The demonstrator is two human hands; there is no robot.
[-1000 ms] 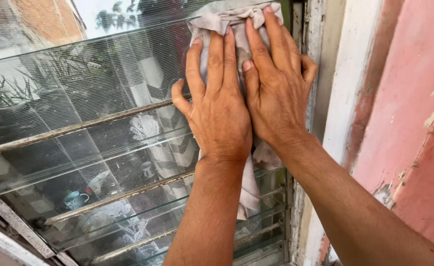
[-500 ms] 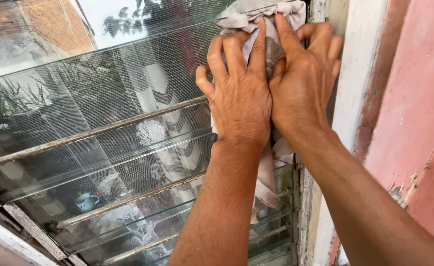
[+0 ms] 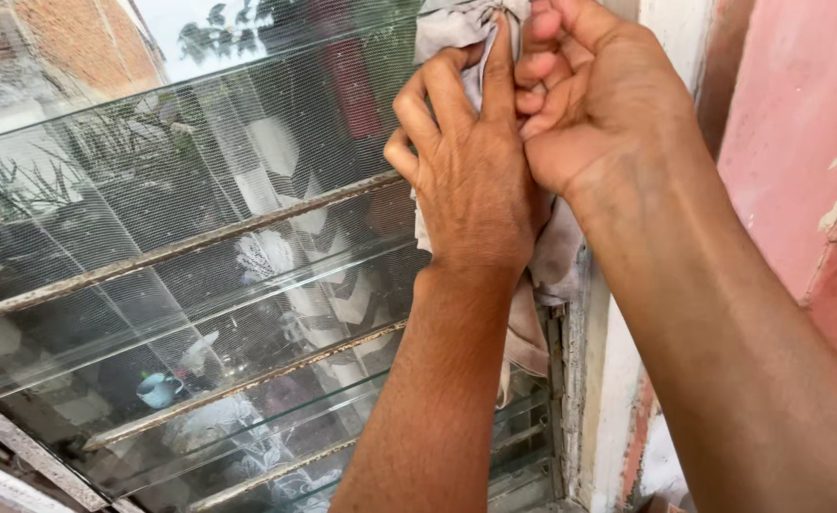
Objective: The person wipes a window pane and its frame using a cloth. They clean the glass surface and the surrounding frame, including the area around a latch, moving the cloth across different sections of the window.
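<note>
My left hand [image 3: 471, 171] lies flat on a grey cloth [image 3: 456, 24], pressing it against a glass louvre slat [image 3: 200, 161] near the window's right end. My right hand [image 3: 594, 95] is beside it at the slat's right edge, fingers curled and pinching the cloth. The cloth's lower end [image 3: 528, 332] hangs down below both hands over the lower slats.
Rusty metal bars [image 3: 171, 252] run across behind the glass slats. A worn white window frame [image 3: 608, 380] stands at the right, next to a pink wall with peeling paint [image 3: 798, 142]. A patterned curtain and a small teapot [image 3: 157, 388] show through the glass.
Both hands slid the cloth rightward to the slat's end. My right hand went from flat on the cloth to curled, gripping it at the frame edge.
</note>
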